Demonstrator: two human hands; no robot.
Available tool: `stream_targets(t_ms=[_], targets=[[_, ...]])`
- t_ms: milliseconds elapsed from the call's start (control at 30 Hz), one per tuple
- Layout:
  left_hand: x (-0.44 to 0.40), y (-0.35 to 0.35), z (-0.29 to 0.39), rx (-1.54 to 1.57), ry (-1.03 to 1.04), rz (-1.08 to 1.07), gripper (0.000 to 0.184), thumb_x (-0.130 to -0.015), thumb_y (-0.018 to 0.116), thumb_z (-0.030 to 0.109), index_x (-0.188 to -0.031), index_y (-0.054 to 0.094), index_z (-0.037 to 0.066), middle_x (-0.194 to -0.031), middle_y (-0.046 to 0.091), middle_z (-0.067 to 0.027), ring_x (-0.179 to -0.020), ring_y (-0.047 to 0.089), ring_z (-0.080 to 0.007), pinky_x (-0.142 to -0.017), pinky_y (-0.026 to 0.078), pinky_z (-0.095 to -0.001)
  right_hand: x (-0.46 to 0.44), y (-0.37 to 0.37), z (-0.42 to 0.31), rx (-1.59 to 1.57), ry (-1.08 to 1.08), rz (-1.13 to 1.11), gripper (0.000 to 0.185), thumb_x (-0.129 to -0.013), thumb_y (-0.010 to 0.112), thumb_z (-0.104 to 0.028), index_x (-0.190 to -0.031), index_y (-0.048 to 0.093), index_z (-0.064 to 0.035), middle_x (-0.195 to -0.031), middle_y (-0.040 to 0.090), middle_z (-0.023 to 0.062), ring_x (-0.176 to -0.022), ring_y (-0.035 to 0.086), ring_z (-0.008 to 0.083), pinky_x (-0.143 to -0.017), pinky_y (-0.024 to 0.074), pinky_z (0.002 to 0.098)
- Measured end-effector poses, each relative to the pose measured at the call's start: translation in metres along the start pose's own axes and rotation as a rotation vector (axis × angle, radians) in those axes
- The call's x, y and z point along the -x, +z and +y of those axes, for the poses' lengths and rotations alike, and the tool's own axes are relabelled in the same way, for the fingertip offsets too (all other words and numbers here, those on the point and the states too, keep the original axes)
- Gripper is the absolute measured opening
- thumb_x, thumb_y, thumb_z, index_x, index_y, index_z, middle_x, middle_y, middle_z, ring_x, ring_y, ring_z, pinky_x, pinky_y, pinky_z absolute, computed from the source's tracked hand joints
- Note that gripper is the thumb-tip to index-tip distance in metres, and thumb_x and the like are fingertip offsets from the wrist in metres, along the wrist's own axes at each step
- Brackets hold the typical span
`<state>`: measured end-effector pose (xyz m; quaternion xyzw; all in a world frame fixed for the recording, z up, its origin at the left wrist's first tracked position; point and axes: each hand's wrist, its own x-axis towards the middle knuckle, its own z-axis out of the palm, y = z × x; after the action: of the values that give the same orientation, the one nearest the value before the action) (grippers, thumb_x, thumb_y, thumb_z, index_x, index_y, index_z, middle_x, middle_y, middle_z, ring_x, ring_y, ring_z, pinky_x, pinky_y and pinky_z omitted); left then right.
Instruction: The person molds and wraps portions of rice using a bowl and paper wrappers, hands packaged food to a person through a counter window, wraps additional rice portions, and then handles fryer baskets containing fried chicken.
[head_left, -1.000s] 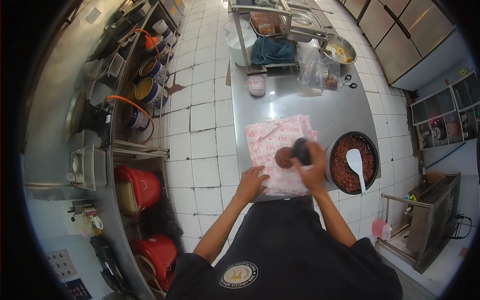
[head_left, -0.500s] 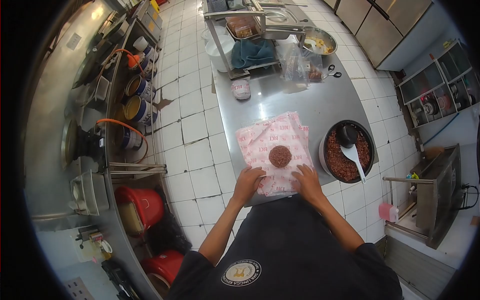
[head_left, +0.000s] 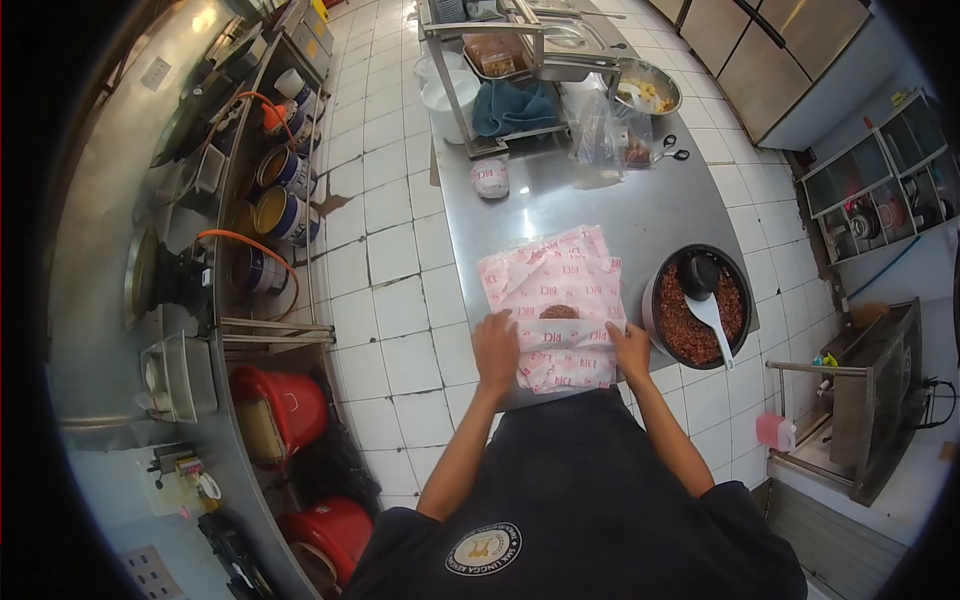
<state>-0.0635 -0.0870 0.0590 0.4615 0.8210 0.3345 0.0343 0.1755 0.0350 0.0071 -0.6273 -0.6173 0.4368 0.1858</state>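
Observation:
A round portion of reddish-brown rice sits on a stack of white wrapping paper printed in red. The near part of the top sheet is lifted and folded over the lower half of the rice. My left hand grips the left end of that folded edge. At its right end, the fingers of my right hand pinch the paper. On the right stands a dark pot of the same rice, with a white rice paddle and a black cup lying in it.
A wrapped parcel sits farther back on the steel table. Behind are a rack with a dark teal cloth, plastic bags, scissors and a metal bowl of food.
Both hands have taken the near edge of the top sheet and folded it away from me over the rice. Half of the rice is now covered.

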Motion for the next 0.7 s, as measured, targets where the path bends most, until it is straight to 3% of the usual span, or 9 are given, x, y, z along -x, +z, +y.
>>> stream_targets(t_ms=[33, 133, 233, 333, 433, 533, 700], targets=[[0.002, 0.000, 0.012, -0.125, 0.122, 0.141, 0.017, -0.089, 0.068, 0.013, -0.105, 0.072, 0.008, -0.104, 0.069, -0.0044, -0.095, 0.064, -0.0264, -0.088, 0.046, -0.0423, 0.005, -0.004, -0.012, 0.004, -0.008, -0.017, 0.037, -0.089, 0.074, -0.025, -0.101, 0.069, 0.0086, -0.081, 0.071, 0.0157, -0.074, 0.066, 0.0207, -0.071, 0.0505, 0.0380], [0.012, 0.019, 0.027, 0.047, 0.481, -0.117, 0.026, -0.084, 0.067, 0.008, -0.109, 0.070, 0.012, -0.118, 0.065, -0.0019, -0.111, 0.058, -0.0238, -0.098, 0.040, -0.0454, 0.014, 0.005, -0.030, 0.017, -0.162, 0.181, 0.029, -0.089, 0.071, -0.023, -0.100, 0.066, 0.0037, -0.084, 0.064, 0.0197, -0.074, 0.062, 0.0330, -0.073, 0.0487, 0.0431], [0.011, 0.031, 0.027, 0.024, 0.484, -0.123, 0.027, -0.082, 0.067, 0.006, -0.108, 0.070, 0.012, -0.115, 0.066, -0.0012, -0.108, 0.059, -0.0224, -0.098, 0.040, -0.0437, 0.000, 0.012, -0.059, 0.128, -0.186, 0.189, 0.042, -0.090, 0.068, -0.021, -0.123, 0.058, 0.0020, -0.107, 0.063, 0.0206, -0.099, 0.062, 0.0405, -0.088, 0.0491, 0.0459], [0.006, 0.027, 0.028, -0.029, 0.503, -0.147, 0.026, -0.081, 0.067, 0.007, -0.106, 0.071, 0.012, -0.114, 0.067, 0.0002, -0.107, 0.059, -0.0219, -0.098, 0.040, -0.0433, -0.026, 0.031, -0.079, 0.285, -0.359, 0.397, 0.051, -0.090, 0.068, -0.022, -0.133, 0.052, 0.0023, -0.117, 0.060, 0.0198, -0.110, 0.057, 0.0414, -0.094, 0.0478, 0.0481], [0.004, 0.028, 0.025, -0.039, 0.518, -0.161, 0.025, -0.081, 0.068, 0.008, -0.105, 0.072, 0.013, -0.113, 0.067, 0.0008, -0.107, 0.059, -0.0216, -0.098, 0.040, -0.0435, -0.054, 0.036, -0.081, 0.453, -0.219, 0.230, 0.052, -0.090, 0.069, -0.024, -0.134, 0.054, -0.0008, -0.115, 0.061, 0.0188, -0.112, 0.056, 0.0416, -0.096, 0.0483, 0.0495], [-0.001, 0.028, 0.024, -0.030, 0.526, -0.171, 0.025, -0.082, 0.068, 0.009, -0.106, 0.072, 0.012, -0.111, 0.068, 0.0018, -0.107, 0.059, -0.0218, -0.099, 0.039, -0.0441, -0.070, 0.035, -0.078, 0.457, -0.159, 0.180, 0.046, -0.091, 0.069, -0.025, -0.130, 0.060, -0.0043, -0.115, 0.060, 0.0191, -0.112, 0.057, 0.0393, -0.097, 0.0487, 0.0474], [-0.013, 0.019, 0.030, -0.034, 0.518, -0.217, 0.032, -0.081, 0.073, 0.014, -0.113, 0.070, 0.012, -0.122, 0.063, -0.0031, -0.114, 0.056, -0.0241, -0.102, 0.037, -0.0471, -0.074, 0.027, -0.083, 0.417, -0.248, 0.196, 0.024, -0.094, 0.065, -0.018, -0.112, 0.070, -0.0034, -0.119, 0.061, 0.0192, -0.112, 0.057, 0.0390, -0.094, 0.0497, 0.0461]])
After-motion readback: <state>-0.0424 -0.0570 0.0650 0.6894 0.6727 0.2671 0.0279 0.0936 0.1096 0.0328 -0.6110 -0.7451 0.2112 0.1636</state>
